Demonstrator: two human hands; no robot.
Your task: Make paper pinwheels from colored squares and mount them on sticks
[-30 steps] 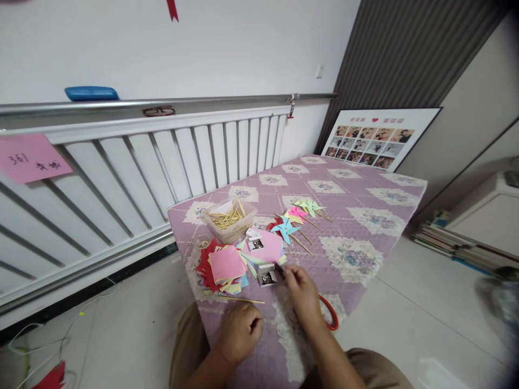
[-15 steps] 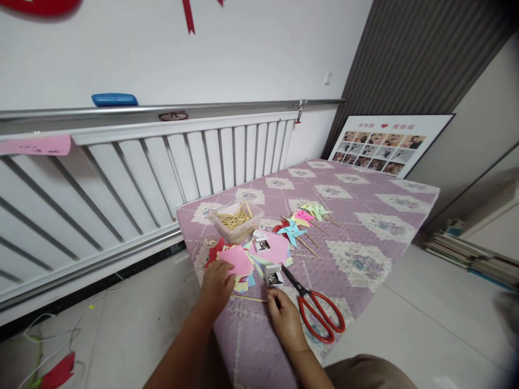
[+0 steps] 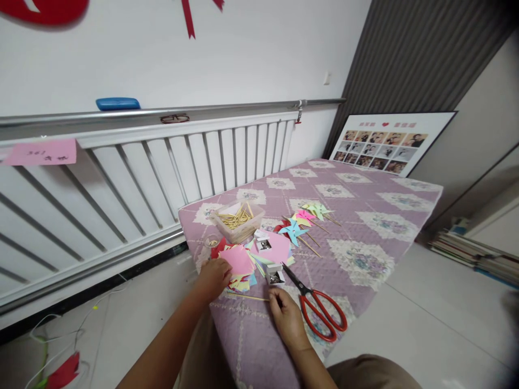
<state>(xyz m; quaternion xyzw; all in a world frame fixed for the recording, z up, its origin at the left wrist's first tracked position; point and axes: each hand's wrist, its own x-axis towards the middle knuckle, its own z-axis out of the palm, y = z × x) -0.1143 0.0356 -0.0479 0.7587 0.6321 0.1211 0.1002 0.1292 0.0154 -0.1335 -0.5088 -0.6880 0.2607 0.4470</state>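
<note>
At the left edge of a pile of coloured paper squares [image 3: 238, 260], pink on top, is my left hand [image 3: 214, 278]. Its fingers are bent and close together, and the fingertips are hidden, so what they hold cannot be made out. My right hand [image 3: 287, 319] rests on the bed cover, thumb and forefinger pinched at the right end of a thin wooden stick [image 3: 247, 296]. Just beyond it stands a small white box [image 3: 275, 276] of metal pins. Large red-handled scissors [image 3: 314, 302] lie to the right of this hand.
Behind the papers are a clear tub [image 3: 239, 233] of wooden sticks, another small white box [image 3: 263, 243] and a tiny round dish [image 3: 211, 241]. Finished paper pinwheels [image 3: 292, 231] lie further right. A white radiator [image 3: 194, 156] runs along the wall.
My left hand has drawn back a little to the left, off the top pink square. My right hand keeps its place at the stick. The view has shifted slightly.
</note>
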